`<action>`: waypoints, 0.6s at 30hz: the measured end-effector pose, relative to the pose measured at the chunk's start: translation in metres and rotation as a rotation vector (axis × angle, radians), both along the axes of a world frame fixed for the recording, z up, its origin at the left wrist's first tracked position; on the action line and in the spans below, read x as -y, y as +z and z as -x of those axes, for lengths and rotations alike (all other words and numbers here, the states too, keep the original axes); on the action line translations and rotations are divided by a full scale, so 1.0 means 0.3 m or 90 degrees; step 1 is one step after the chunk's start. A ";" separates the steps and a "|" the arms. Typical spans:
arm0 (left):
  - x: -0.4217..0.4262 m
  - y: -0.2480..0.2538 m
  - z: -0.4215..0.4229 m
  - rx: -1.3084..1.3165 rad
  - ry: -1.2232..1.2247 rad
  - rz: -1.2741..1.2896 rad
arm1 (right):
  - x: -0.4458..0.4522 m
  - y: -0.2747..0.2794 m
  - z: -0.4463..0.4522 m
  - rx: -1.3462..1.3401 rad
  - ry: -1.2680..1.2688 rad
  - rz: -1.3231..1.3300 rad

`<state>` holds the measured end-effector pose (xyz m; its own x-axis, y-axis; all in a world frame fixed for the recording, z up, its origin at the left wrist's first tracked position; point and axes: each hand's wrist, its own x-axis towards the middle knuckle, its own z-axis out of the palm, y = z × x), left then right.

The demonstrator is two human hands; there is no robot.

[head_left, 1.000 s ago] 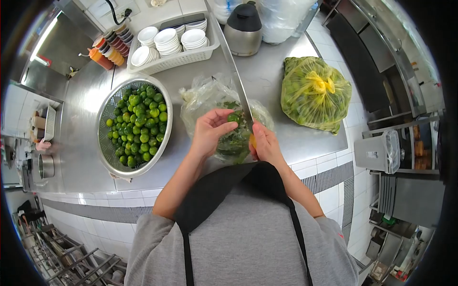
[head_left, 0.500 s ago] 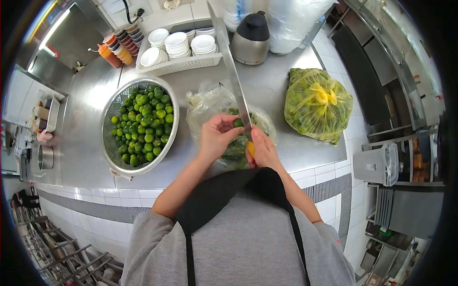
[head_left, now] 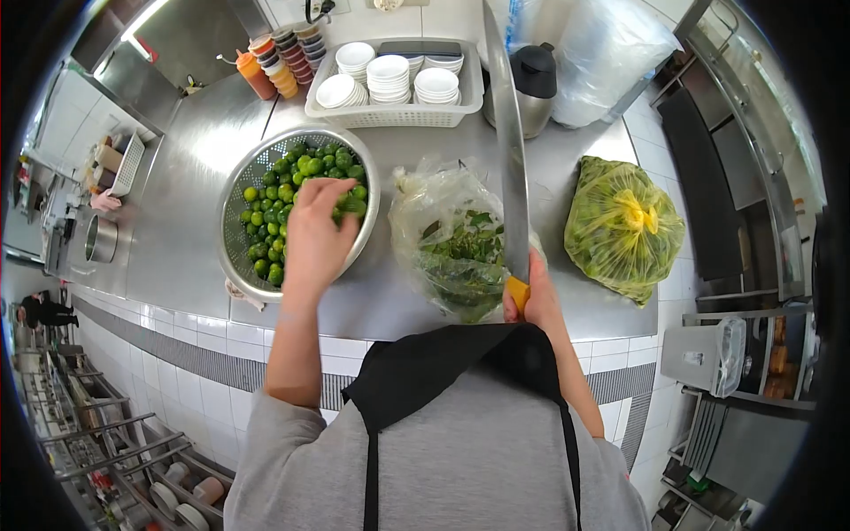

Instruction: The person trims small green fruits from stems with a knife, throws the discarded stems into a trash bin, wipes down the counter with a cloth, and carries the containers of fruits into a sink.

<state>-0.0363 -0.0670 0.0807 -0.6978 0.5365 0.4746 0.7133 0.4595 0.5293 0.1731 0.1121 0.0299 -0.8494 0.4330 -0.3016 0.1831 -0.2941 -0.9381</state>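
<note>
Over the right side of a metal colander (head_left: pixel 372 190) full of small green limes (head_left: pixel 276 202) is my left hand (head_left: pixel 320 226), its fingers curved and slightly blurred. Whether a lime is between those fingers is hard to make out. My right hand (head_left: pixel 538 296) is wrapped round the yellow handle of a large knife (head_left: pixel 513 168), whose long blade points up and away from me. Just left of the blade lies an open clear plastic bag (head_left: pixel 412 208) with green leaves and stems (head_left: pixel 465 252) in it.
A tied yellow-green bag (head_left: pixel 624 230) sits on the right of the steel counter (head_left: pixel 190 203). Behind are a white basket (head_left: pixel 394 115) of small white dishes, a thermal jug (head_left: pixel 534 84), stacked sauce cups (head_left: pixel 292 57) and an orange bottle (head_left: pixel 255 75).
My left hand has left the knife and the green lime it held there, and moved left over the colander. The knife now points more upright, and the view has shifted.
</note>
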 end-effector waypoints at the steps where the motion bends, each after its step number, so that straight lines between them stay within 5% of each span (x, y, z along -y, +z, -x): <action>1: 0.018 0.002 0.004 -0.011 0.016 0.009 | -0.005 0.001 -0.006 -0.001 -0.007 0.005; 9: -0.210 -0.229 -0.092 0.196 -0.211 -0.064 | 0.005 0.025 -0.020 -0.034 -0.049 0.050; 12: -0.313 -0.257 -0.144 -0.116 -0.259 -0.001 | -0.002 0.030 -0.038 -0.044 -0.049 0.019; 15: -0.309 -0.293 -0.212 0.072 -0.367 0.190 | -0.023 -0.022 -0.066 -0.035 -0.033 0.023; 18: -0.280 -0.327 -0.248 0.083 -0.361 0.340 | -0.043 -0.081 -0.071 0.027 0.033 0.142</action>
